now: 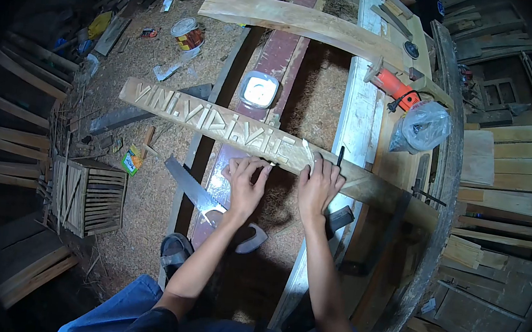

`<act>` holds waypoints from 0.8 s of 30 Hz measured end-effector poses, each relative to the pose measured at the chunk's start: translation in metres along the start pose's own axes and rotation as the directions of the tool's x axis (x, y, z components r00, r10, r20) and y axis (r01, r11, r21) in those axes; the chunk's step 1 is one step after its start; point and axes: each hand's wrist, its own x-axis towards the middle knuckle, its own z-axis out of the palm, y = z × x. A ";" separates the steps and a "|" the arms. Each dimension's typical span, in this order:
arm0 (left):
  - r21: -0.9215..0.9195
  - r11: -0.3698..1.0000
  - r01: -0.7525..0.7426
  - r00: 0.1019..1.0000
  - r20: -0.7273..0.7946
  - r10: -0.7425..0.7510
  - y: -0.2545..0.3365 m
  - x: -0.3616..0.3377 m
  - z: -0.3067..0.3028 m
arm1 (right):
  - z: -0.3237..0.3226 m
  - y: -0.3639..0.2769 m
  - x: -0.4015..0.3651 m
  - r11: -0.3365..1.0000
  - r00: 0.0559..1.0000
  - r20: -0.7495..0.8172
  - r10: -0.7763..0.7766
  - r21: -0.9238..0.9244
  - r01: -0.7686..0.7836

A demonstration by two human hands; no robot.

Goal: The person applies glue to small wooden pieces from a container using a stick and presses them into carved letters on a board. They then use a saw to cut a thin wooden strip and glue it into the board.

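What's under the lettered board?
The red plank and white plank pass beneath the lettered board, showing on both sides. Their stretches directly below it are covered, so whether they touch it can't be seen.

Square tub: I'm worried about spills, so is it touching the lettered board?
Apart. The head view shows a strip of reddish plank between the square tub and the lettered board.

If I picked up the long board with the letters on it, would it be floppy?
Probably not: the board looks like solid wood and shows no clear sag, so it should feel stiff. It may be awkward to lift, being so long and narrow. The letters might break off if bumped, since they look like thin raised strips.
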 end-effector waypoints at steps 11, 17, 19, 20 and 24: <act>-0.043 0.999 -0.019 1.000 0.000 0.020 0.003 0.002 0.000 | 0.017 0.013 0.009 0.993 0.999 -0.019 0.028 0.115 -0.026; -0.048 0.999 -0.003 1.000 0.015 0.003 0.003 -0.001 0.003 | 0.009 0.014 0.012 0.964 0.994 -0.064 0.093 0.254 -0.074; -0.075 0.997 0.024 0.999 0.048 -0.020 0.005 -0.001 0.004 | 0.004 0.014 0.013 0.951 0.990 -0.076 0.121 0.294 -0.094; -0.077 0.997 0.022 0.999 0.048 -0.019 0.007 -0.001 0.004 | 0.003 0.015 0.012 0.918 0.988 -0.036 0.150 0.376 -0.125; -0.085 0.996 0.039 0.998 0.053 -0.034 0.010 0.000 0.002 | 0.005 0.023 0.011 0.842 0.996 -0.054 0.073 0.538 -0.033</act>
